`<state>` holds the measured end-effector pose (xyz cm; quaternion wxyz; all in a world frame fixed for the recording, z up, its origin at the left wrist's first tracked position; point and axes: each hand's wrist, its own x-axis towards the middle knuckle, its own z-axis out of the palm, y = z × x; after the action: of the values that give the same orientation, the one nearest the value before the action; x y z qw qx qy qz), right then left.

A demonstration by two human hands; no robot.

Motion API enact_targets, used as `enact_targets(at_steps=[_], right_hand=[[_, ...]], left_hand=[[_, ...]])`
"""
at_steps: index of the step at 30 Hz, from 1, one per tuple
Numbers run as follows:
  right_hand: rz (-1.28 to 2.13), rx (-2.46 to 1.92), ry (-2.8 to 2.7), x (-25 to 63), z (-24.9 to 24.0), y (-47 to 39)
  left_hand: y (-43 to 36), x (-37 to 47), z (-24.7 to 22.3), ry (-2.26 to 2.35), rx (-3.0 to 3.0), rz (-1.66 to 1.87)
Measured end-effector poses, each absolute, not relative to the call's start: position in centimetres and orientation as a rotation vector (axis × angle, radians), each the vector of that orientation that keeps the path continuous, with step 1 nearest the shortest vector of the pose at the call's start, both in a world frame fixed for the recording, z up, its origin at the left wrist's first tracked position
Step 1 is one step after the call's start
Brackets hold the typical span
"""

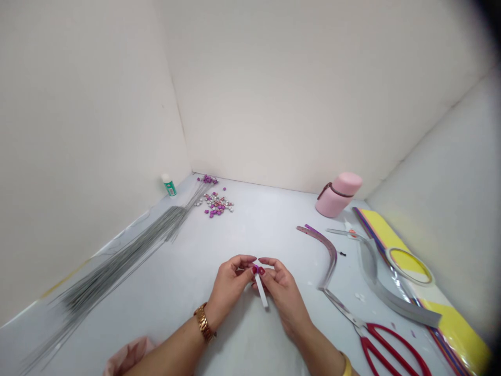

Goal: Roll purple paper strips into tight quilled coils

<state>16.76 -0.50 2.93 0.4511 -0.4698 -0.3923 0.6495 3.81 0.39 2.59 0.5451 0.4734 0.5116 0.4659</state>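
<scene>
A narrow paper strip (261, 293), white on the side facing me, hangs down from between my hands. Its upper end shows a small purple bit, pinched at the fingertips. My left hand (234, 279) is closed on that end, thumb and fingers together. From the other side my right hand (279, 287) grips the same end, its thumb beside the left thumb. The fingers partly hide the folded end. To the right of my hands lie a bundle of purple paper strips (332, 253) and red-handled scissors (366, 326).
Small folded paper stars (219, 203) in purple and white lie at the back left, near a glue stick (169, 185). Thin grey wires (129, 256) stretch along the left wall. At right are a pink bottle (338, 196), grey strips (391, 295), a tape roll (410, 266) and coloured sheets (462, 334).
</scene>
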Motion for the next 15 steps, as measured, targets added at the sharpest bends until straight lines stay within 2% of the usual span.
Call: enact_targets(at_steps=[15], right_hand=[[1.71,-1.194,-0.914,16.61,3.17,-0.44]], left_hand=[[-0.21,3.64,3.19,1.302,1.346,1.188]])
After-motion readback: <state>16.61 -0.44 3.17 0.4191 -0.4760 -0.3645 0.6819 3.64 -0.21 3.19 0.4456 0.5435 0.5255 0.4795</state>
